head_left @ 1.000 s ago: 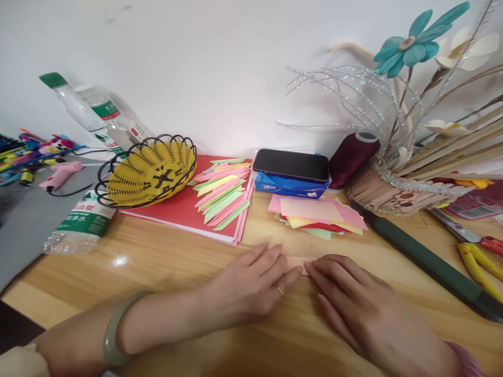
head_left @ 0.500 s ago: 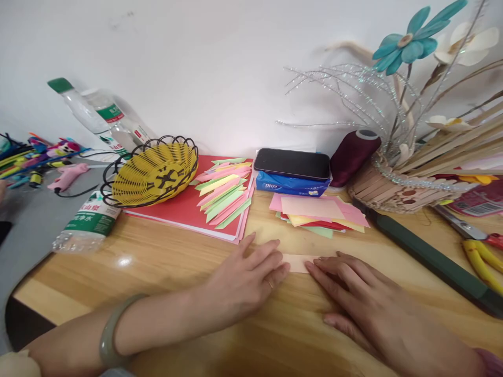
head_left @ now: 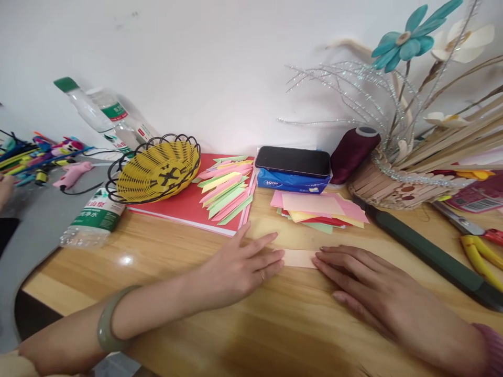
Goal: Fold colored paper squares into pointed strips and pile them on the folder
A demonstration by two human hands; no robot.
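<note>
A pale pink strip of folded paper [head_left: 299, 258] lies flat on the wooden table between my hands. The fingertips of my left hand [head_left: 239, 267], fingers spread, rest at the strip's left end. My right hand [head_left: 373, 288] lies with fingers stretched out, its fingertips on the right end. Both ends are partly hidden under the fingers. Beyond the strip is a stack of coloured paper sheets [head_left: 318, 207]. Folded green, pink and yellow paper pieces [head_left: 228, 193] lie in a row on a red sheet [head_left: 176, 213].
Behind stand a phone [head_left: 293, 160] on a blue tissue pack [head_left: 293, 181] and a maroon thread cone [head_left: 351, 157]. A yellow basket [head_left: 161, 170], a plastic bottle [head_left: 96, 220] and a pink glue gun [head_left: 74, 175] are left. At right lie a dark green bar [head_left: 424, 251] and scissors [head_left: 477, 251].
My fingers have drawn slightly apart along the strip, so more of its middle shows. The right hand has shifted a little to the right. The view has tilted slightly.
</note>
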